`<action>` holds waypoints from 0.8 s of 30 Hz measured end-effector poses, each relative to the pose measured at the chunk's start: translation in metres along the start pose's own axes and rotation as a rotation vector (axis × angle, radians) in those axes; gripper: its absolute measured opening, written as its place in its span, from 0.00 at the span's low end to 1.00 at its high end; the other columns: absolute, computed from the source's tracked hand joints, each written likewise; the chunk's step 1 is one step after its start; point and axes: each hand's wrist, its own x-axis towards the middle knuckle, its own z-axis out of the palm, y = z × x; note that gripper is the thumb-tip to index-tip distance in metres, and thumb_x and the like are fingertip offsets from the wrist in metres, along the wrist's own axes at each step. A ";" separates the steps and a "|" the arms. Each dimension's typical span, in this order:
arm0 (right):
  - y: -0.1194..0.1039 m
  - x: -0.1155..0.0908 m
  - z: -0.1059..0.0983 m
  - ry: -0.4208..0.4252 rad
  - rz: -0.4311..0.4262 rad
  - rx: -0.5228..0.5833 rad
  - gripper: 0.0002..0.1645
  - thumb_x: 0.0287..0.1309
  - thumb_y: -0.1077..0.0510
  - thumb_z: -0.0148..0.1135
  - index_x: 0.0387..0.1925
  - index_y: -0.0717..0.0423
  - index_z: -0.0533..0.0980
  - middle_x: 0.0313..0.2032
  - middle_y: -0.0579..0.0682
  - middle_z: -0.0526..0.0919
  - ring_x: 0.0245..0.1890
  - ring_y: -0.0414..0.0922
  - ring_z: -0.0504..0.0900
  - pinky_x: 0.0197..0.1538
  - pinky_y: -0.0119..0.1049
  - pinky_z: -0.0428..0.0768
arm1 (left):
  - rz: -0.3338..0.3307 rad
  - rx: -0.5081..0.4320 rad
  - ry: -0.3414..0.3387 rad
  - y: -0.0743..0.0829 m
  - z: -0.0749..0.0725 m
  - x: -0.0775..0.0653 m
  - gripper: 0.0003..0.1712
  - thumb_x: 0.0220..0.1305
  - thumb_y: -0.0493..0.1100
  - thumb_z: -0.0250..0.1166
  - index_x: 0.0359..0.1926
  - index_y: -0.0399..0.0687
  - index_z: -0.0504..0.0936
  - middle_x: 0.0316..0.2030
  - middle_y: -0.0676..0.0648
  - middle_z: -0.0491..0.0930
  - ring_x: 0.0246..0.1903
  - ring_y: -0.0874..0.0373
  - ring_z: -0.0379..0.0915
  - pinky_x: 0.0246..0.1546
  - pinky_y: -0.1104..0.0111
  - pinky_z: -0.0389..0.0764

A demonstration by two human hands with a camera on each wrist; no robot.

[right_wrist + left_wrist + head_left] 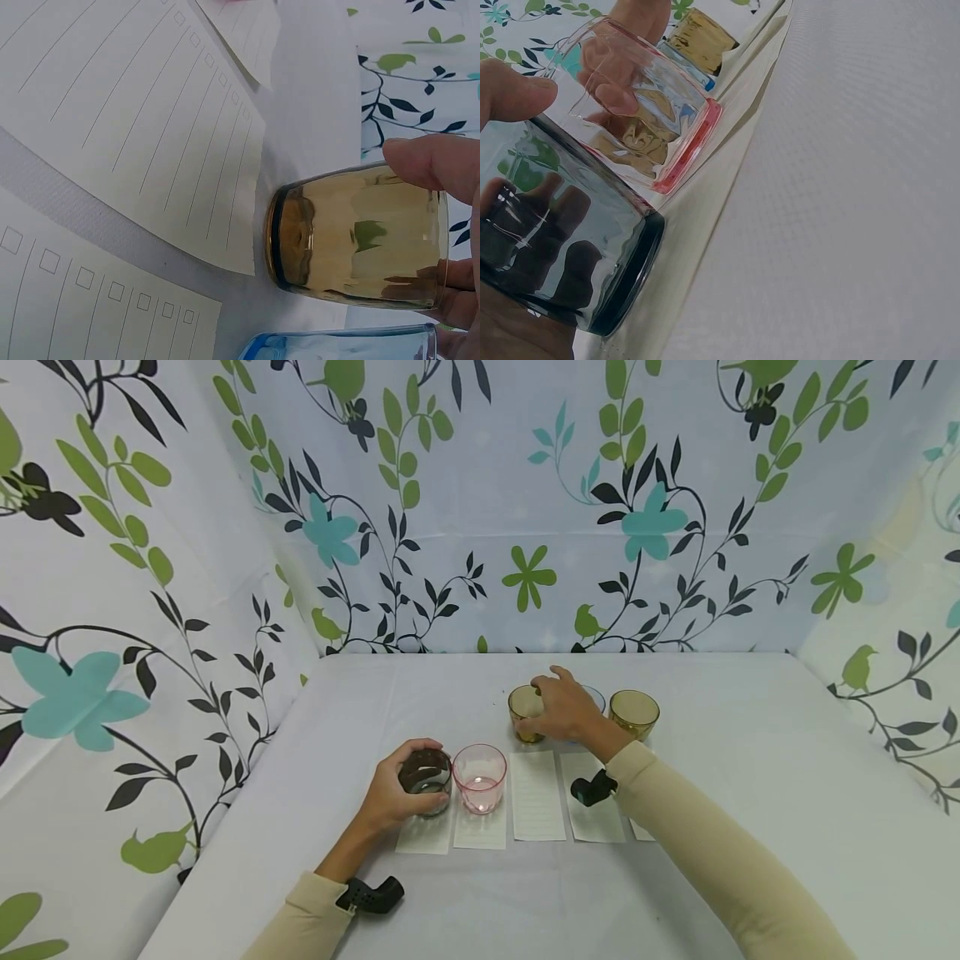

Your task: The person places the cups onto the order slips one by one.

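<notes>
My left hand [388, 792] grips a dark grey glass [424, 770] that stands near the leftmost paper slip, its thumb and fingers round the sides. Close on its right is a pink-tinted clear glass [480, 777]. Farther back, my right hand [568, 706] holds an amber glass [523, 703], thumb on one side and fingers on the other, as the right wrist view shows. A blue glass [345, 345] is beside that amber glass, mostly hidden behind the right hand in the head view. A second amber glass [634, 715] stands to the right.
Several lined paper slips [537, 797] with small checkboxes lie in a row on the white-covered table [480, 902]. Patterned fabric [450, 527] with leaves, birds and flowers hangs at the back and sides. A black wrist camera [371, 895] is strapped to the left wrist.
</notes>
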 end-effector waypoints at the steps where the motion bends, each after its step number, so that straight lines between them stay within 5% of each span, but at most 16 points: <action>1: 0.000 0.000 0.000 0.004 -0.004 0.003 0.50 0.52 0.36 0.70 0.67 0.63 0.70 0.63 0.58 0.78 0.78 0.58 0.51 0.72 0.61 0.65 | 0.001 0.001 0.000 0.000 0.000 0.000 0.38 0.48 0.30 0.76 0.62 0.33 0.73 0.53 0.35 0.79 0.53 0.44 0.79 0.60 0.59 0.80; 11: 0.002 -0.005 -0.003 0.067 -0.039 0.116 0.48 0.49 0.41 0.76 0.66 0.63 0.71 0.56 0.57 0.80 0.76 0.56 0.57 0.69 0.56 0.71 | 0.003 -0.011 -0.003 0.001 0.001 0.001 0.39 0.47 0.29 0.76 0.62 0.30 0.71 0.53 0.34 0.79 0.53 0.44 0.79 0.59 0.59 0.81; 24: -0.008 -0.008 -0.008 0.113 -0.113 0.369 0.45 0.45 0.52 0.76 0.65 0.60 0.70 0.56 0.57 0.78 0.55 0.54 0.75 0.56 0.51 0.79 | 0.003 0.005 0.008 0.003 0.002 0.000 0.39 0.48 0.30 0.76 0.62 0.31 0.72 0.53 0.36 0.79 0.52 0.48 0.80 0.59 0.60 0.81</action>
